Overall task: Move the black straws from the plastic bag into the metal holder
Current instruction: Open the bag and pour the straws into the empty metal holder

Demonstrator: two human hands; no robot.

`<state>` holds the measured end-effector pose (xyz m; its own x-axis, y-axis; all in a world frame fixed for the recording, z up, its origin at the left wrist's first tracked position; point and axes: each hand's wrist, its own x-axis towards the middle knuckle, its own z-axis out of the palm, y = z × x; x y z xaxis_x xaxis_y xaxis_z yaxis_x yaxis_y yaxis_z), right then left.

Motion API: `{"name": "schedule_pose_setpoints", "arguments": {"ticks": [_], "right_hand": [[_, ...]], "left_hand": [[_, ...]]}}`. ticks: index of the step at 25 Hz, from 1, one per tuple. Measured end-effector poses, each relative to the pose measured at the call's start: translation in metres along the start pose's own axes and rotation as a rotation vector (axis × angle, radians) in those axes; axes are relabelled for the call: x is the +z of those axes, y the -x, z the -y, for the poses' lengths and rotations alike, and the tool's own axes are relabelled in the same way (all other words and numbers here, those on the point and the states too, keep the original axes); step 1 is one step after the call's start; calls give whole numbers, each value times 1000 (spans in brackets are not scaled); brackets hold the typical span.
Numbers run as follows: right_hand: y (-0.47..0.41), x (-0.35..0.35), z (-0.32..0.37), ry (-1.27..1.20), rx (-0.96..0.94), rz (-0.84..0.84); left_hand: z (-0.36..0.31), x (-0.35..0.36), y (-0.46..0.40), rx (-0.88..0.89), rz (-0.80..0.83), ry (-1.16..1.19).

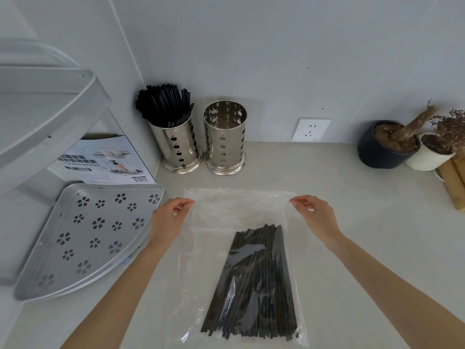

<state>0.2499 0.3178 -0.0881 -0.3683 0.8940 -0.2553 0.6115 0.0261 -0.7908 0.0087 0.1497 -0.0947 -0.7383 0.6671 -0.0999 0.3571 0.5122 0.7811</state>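
A clear plastic bag (226, 212) lies flat on the grey counter, and a bundle of black straws (254, 283) fills its near half. My left hand (168, 220) pinches the bag's far left corner. My right hand (317, 217) pinches its far right corner. Against the back wall stand two perforated metal holders. The left holder (176, 147) is packed with black straws (163, 104). The right holder (225, 139) has nothing in it.
A grey corner shelf rack with flower cut-outs (88, 235) and its printed box (105, 159) take up the left side. A dark plant pot (382, 149), a white pot (427, 154) and wooden boards (453, 182) sit at the right. A wall socket (312, 129) is behind.
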Motion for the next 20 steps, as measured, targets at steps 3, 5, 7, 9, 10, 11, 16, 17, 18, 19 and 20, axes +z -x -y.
{"name": "schedule_pose_setpoints", "arguments": {"ticks": [3,5,7,9,10,11,16,17,18,19,20], "right_hand": [[-2,-2,2,-81,42,-31],[-5,-3,3,-125,65,-45],[-7,-3,5,-150,88,-48],[-8,-3,7,-169,111,-55],[-8,-3,8,-181,122,-55],[-9,-3,8,-192,132,-54],[-10,0,10,-272,189,-56],[-10,0,11,-293,191,-56],[-11,0,12,-309,192,-54],[-11,0,14,-318,192,-51],[-12,0,15,-324,189,-50]], "left_hand": [[-2,-3,-2,-7,-3,20],[-1,-3,-2,-15,-2,26],[-2,-3,-1,-23,1,37],[-4,-2,0,-35,-1,41],[-5,-2,0,-45,-5,34],[-7,-2,-1,-57,-13,28],[-11,-3,-4,-42,-47,1],[-12,-3,-4,-41,-42,-13],[-13,-3,-5,-45,-35,-22],[-14,-3,-6,-51,-27,-19],[-15,-4,-7,-54,-18,-10]]}}
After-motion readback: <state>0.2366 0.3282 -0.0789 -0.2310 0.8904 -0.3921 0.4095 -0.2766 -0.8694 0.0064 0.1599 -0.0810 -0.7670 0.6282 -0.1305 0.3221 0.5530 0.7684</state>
